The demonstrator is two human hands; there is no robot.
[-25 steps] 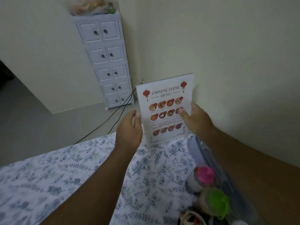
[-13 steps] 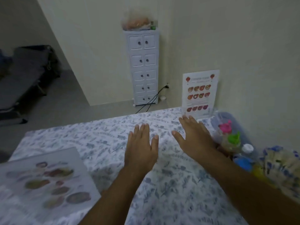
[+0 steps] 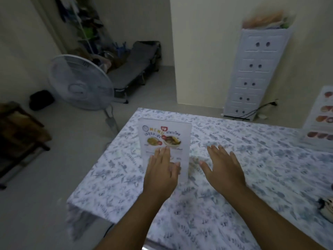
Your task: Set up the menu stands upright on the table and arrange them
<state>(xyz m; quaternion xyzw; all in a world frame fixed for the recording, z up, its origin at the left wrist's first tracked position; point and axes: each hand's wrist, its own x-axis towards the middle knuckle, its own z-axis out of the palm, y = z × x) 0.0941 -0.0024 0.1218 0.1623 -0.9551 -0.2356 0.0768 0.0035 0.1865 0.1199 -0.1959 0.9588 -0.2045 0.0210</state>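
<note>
One menu stand (image 3: 319, 121) is upright at the far right of the worktop (image 3: 252, 177), against the wall, so I judge that one done. The second menu stand (image 3: 166, 141) sits near the worktop's left edge, apparently upright or leaning back; blur hides which. My left hand (image 3: 162, 170) covers its lower part, fingers flat, gripping nothing, while my right hand (image 3: 223, 168) hovers just beside it, fingers spread and empty. Squaring and arranging remain.
</note>
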